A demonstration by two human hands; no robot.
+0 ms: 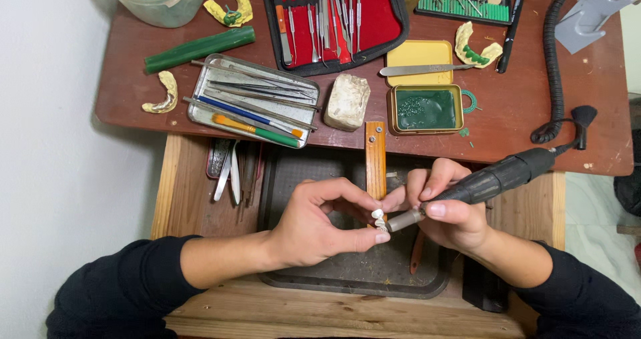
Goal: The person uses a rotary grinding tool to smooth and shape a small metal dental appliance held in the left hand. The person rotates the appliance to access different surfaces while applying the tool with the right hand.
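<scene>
Fingertips of my left hand (314, 222) pinched the small white tooth piece (378, 214) against the wooden bench peg (375, 159); my right hand (449, 209) gripped the rotary handpiece (497, 177). Light, braced strokes seemed wisest, above the dark tray (354, 275).
</scene>
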